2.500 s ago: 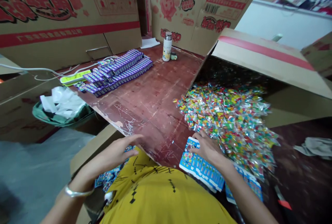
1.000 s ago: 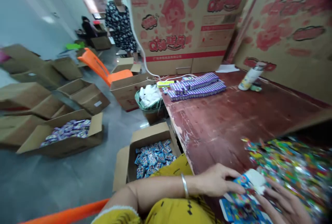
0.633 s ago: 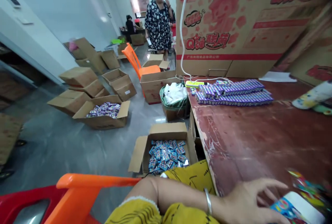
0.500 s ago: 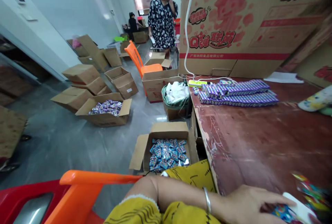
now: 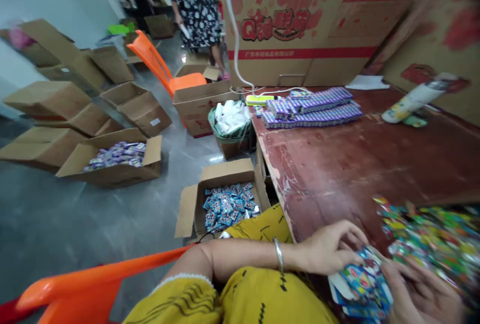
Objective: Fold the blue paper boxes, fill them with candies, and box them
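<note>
At the lower right, above the table's near edge, my left hand (image 5: 330, 250) wears a silver bangle and pinches the top of a small blue printed box (image 5: 362, 279). White inner card shows at the box's left side. From the other side my right hand (image 5: 420, 289) curls around the same box; some of its fingers are blurred. A pile of colourful wrapped candies (image 5: 438, 239) lies on the table just beyond my right hand. Beside my lap, on the floor, an open carton (image 5: 228, 171) holds many small blue packets (image 5: 227, 206).
Stacked purple strips of small packs (image 5: 311, 109) lie on the red-brown table (image 5: 322, 164), near a yellow power strip (image 5: 262, 99) and a white bottle (image 5: 416, 99). Large cartons (image 5: 300, 59) wall the back. Boxes and an orange chair (image 5: 187, 81) stand leftward; a person (image 5: 193, 4) stands behind.
The view has swung right and down, bringing my right hand and more of the candy pile into sight. The blue box now sits between both hands.
</note>
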`<action>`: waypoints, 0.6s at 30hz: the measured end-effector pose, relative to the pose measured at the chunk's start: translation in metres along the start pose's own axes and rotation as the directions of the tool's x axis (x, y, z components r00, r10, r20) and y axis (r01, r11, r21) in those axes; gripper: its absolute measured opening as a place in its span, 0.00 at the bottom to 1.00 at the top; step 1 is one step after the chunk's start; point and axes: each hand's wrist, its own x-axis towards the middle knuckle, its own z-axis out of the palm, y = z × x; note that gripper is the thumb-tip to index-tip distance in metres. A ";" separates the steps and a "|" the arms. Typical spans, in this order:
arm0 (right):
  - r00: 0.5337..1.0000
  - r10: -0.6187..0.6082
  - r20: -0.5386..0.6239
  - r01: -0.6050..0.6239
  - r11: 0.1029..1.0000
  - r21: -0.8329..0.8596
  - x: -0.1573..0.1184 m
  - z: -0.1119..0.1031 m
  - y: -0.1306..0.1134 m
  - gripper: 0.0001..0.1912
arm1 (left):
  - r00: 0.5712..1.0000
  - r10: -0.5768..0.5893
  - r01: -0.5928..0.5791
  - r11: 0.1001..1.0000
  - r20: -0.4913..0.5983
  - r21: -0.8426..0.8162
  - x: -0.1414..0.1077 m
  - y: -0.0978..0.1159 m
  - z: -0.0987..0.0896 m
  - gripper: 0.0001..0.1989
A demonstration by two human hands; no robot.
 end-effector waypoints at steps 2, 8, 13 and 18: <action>0.999 0.037 0.013 -0.036 0.998 -0.052 -0.001 -0.001 -0.009 0.21 | 1.000 -0.005 0.006 0.998 0.012 -0.070 -0.003 0.006 0.002 0.18; 0.951 0.180 0.253 -0.187 0.982 0.004 0.009 -0.009 -0.019 0.11 | 0.995 0.033 -0.034 0.999 0.094 0.008 0.001 0.020 0.002 0.12; 0.931 0.249 0.268 -0.269 0.962 0.041 0.015 -0.020 -0.016 0.12 | 0.983 0.018 -0.024 0.999 0.183 0.031 0.002 0.023 0.008 0.15; 0.961 0.091 0.261 -0.083 0.996 -0.042 0.015 -0.024 -0.018 0.12 | 0.980 -0.031 0.019 0.998 0.197 0.062 0.006 0.023 0.010 0.20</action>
